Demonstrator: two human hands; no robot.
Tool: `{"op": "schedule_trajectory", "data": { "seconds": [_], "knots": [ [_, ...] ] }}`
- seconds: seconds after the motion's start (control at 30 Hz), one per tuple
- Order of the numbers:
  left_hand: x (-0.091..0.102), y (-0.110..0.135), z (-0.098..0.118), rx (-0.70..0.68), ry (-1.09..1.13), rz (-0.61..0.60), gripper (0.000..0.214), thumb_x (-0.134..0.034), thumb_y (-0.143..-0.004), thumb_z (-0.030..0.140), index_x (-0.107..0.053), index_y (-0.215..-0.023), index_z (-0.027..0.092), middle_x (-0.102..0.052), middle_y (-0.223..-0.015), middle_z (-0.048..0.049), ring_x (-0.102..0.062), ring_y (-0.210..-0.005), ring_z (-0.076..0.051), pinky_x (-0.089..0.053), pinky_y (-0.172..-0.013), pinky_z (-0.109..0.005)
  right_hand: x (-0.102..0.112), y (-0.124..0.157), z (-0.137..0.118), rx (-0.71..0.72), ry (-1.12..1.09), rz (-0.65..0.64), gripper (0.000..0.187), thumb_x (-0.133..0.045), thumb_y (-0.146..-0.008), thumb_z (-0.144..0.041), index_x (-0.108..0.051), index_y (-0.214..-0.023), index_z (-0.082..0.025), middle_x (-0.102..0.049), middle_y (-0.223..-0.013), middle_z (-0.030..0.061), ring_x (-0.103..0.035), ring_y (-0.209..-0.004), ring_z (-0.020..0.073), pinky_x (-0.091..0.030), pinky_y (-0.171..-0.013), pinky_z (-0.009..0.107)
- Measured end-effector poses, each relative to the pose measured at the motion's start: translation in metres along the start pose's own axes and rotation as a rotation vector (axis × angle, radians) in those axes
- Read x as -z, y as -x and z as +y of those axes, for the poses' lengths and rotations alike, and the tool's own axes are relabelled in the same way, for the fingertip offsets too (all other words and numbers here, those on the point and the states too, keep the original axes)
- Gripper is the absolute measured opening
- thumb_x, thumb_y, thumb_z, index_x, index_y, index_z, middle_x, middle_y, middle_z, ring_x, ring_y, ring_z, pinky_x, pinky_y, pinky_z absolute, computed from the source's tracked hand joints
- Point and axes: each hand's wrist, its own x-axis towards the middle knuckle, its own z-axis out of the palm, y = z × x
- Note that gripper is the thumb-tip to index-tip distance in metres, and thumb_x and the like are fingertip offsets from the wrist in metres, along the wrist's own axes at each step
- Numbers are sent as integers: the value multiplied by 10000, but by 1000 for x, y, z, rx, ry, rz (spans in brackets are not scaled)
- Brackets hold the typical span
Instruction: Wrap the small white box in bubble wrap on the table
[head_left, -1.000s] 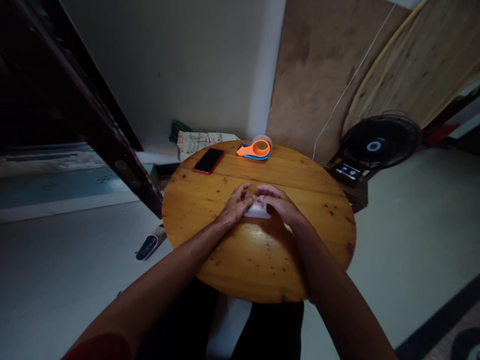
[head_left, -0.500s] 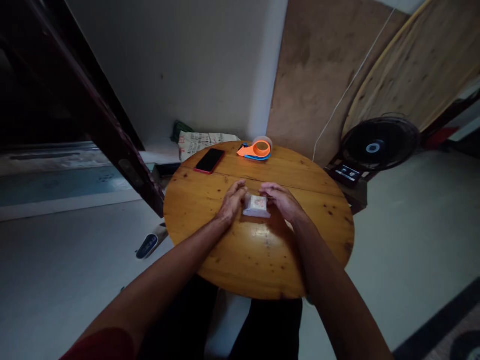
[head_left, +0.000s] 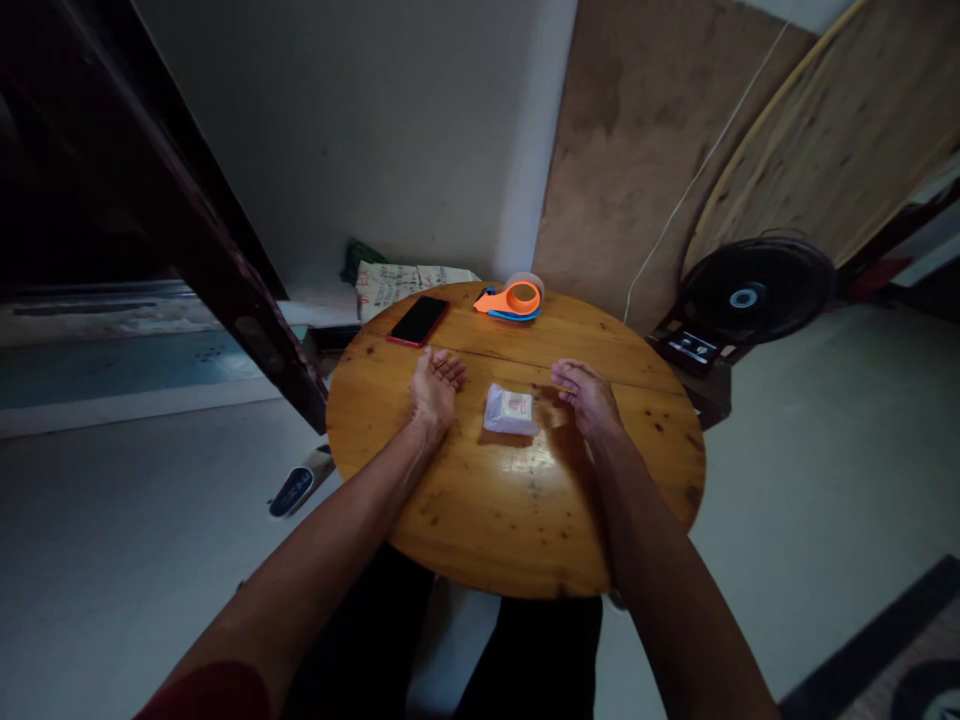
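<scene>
A small whitish wrapped packet (head_left: pixel 511 411) with a printed label on top lies on the round wooden table (head_left: pixel 480 540), between my two hands. To its left, my left hand (head_left: pixel 436 388) rests palm partly up, its fingers loosely curled but apart and nothing in it. My right hand (head_left: pixel 589 395) is held to the packet's right, fingers stretched toward it, also holding nothing. Neither hand touches the packet. Toward the table's far edge are an orange and blue tape dispenser (head_left: pixel 511 299) with a roll in it and a phone (head_left: pixel 418 321) with a red edge.
Behind the table a printed sack (head_left: pixel 405 283) lies against the wall. A black fan (head_left: pixel 742 298) stands at the right, near a hanging white cord (head_left: pixel 697 175). A dark wooden post (head_left: pixel 225 270) rises at the left, with a shoe (head_left: pixel 296 487) on the floor below.
Both hands have drawn away from the packet, the left one to the left and turned palm up, the right one to the right. The packet stays in about the same spot.
</scene>
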Motion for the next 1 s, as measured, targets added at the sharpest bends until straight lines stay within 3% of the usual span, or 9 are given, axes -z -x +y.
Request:
{"op": "schedule_trajectory", "data": {
  "seconds": [0.1,0.27,0.43,0.67,0.83,1.0],
  "knots": [
    [-1,2,3,21,26,1,353,-434,-861,504,-539,-852,167,-607,-784,-55,-605,-716,-150,-462,-699,-280,0,1,-1,69,5,-65,191,-695,-652,-359,-638,-782,-232,-683,-1051,40,-625,-931,203,-435,-626,268],
    [-2,4,6,51,48,6,365,-410,-878,500,-546,-865,162,-614,-775,-68,-609,-730,-163,-471,-704,-290,-8,11,-2,197,60,-366,120,-715,-676,-319,-666,-728,-222,-681,-1075,38,-588,-1056,203,-434,-847,318],
    [-2,2,5,49,37,-17,390,-456,-845,530,-563,-842,155,-611,-753,-66,-616,-713,-172,-460,-686,-287,-7,19,-6,231,253,-605,232,-739,-686,-333,-675,-881,-224,-551,-1325,50,-528,-1160,213,-401,-926,331],
    [-4,3,4,33,1,-46,354,-485,-835,494,-580,-788,156,-618,-742,-63,-608,-705,-169,-437,-666,-280,-9,20,-4,239,420,-645,248,-706,-710,-333,-661,-918,-206,-480,-1372,75,-585,-1027,198,-437,-847,323],
    [-3,4,4,28,-16,-61,361,-525,-809,505,-596,-774,153,-627,-752,-59,-609,-704,-165,-428,-657,-277,-16,17,0,435,504,-519,117,-681,-708,-288,-680,-762,-184,-589,-1214,99,-514,-1195,243,-364,-990,368],
    [-2,3,2,25,-50,-88,341,-535,-798,485,-613,-778,154,-647,-775,-60,-614,-715,-162,-425,-655,-273,-21,16,2,493,489,-442,118,-603,-754,-285,-662,-717,-190,-640,-1120,99,-556,-1144,235,-390,-968,372]
  ]
}}
